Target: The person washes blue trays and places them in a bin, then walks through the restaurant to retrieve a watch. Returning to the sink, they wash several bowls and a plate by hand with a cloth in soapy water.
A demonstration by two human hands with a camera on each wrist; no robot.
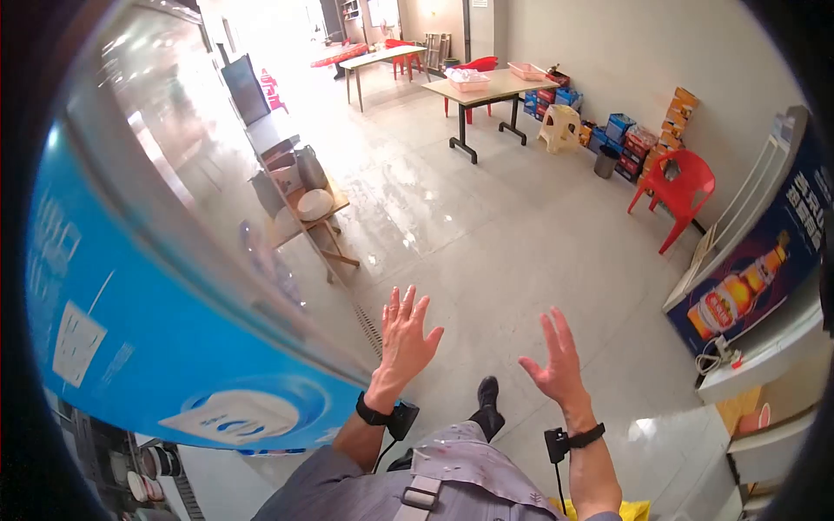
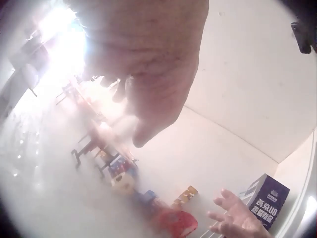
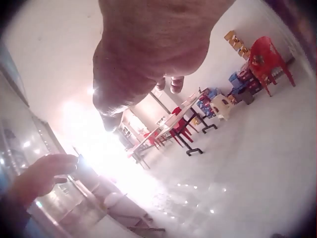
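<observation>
Both bare hands are raised in front of the body in the head view, fingers spread and nothing held. The left hand (image 1: 407, 334) is beside the edge of a large blue cabinet (image 1: 174, 339) with white lettering. Over the grey floor (image 1: 486, 304), to the right, is the right hand (image 1: 560, 369), with its thumb out to the left. Each wrist wears a black strap with a small device. Looming large at the top of its own wrist view, the left hand (image 2: 153, 64) hides part of the room. The right hand (image 3: 148, 54) does likewise in its view.
A dark blue cooler (image 1: 738, 286) with a beer bottle picture stands at right, near a red chair (image 1: 682, 191). Further back are a table (image 1: 486, 85) with pink baskets, a cream stool (image 1: 559, 130) and stacked boxes (image 1: 638, 143). A low wooden stand (image 1: 334, 208) is left.
</observation>
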